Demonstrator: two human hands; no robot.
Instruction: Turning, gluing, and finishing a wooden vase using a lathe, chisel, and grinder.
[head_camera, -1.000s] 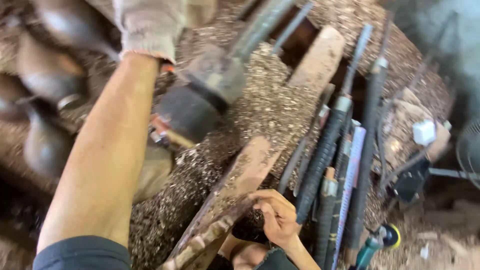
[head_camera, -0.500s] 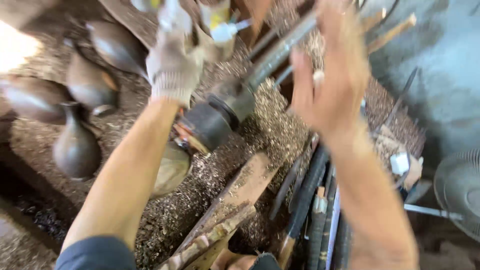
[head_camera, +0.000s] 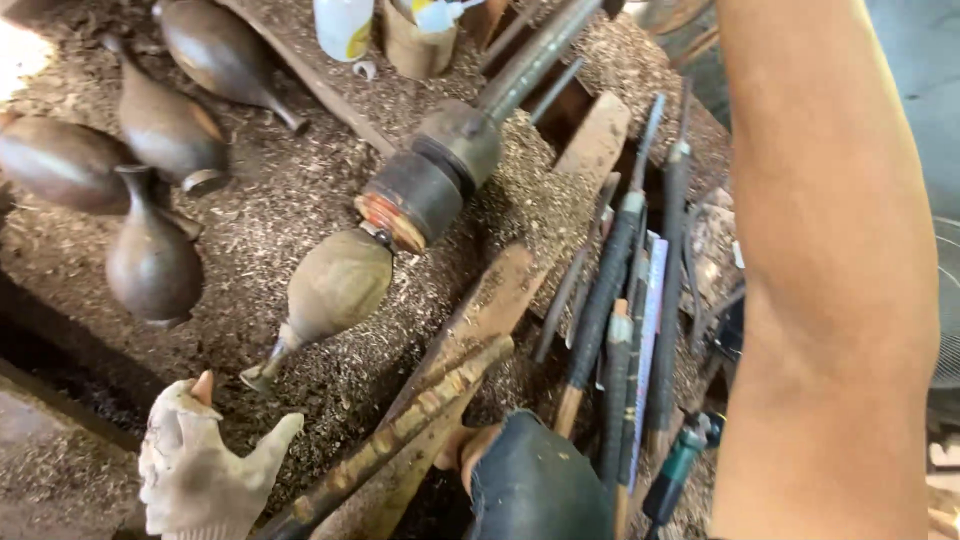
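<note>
My left hand (head_camera: 205, 470), in a worn white glove with one bare fingertip poking out, hovers at the bottom left with fingers spread and nothing in it. It is nearest the narrow neck of a pale, vase-shaped wooden piece (head_camera: 335, 285), which is fixed to a dark lathe chuck (head_camera: 430, 185) on a long metal shaft (head_camera: 535, 55). Only my right forearm (head_camera: 830, 270) shows, rising along the right side; the hand itself is above the top edge. A rough wooden stick (head_camera: 420, 420) lies slanted beside my left hand.
Several dark turned vases (head_camera: 150, 260) lie in the sawdust (head_camera: 280, 190) at the left. Long-handled turning tools (head_camera: 615, 300) lie bundled at the right, over a wooden plank (head_camera: 490, 300). A white bottle (head_camera: 343, 25) and a small tub (head_camera: 415, 45) stand at the top. My knee in dark cloth (head_camera: 535, 485) is at the bottom.
My left hand has dropped from the top of the view, near the shaft, to the bottom left. My right hand has risen up out of the frame, leaving only the forearm visible.
</note>
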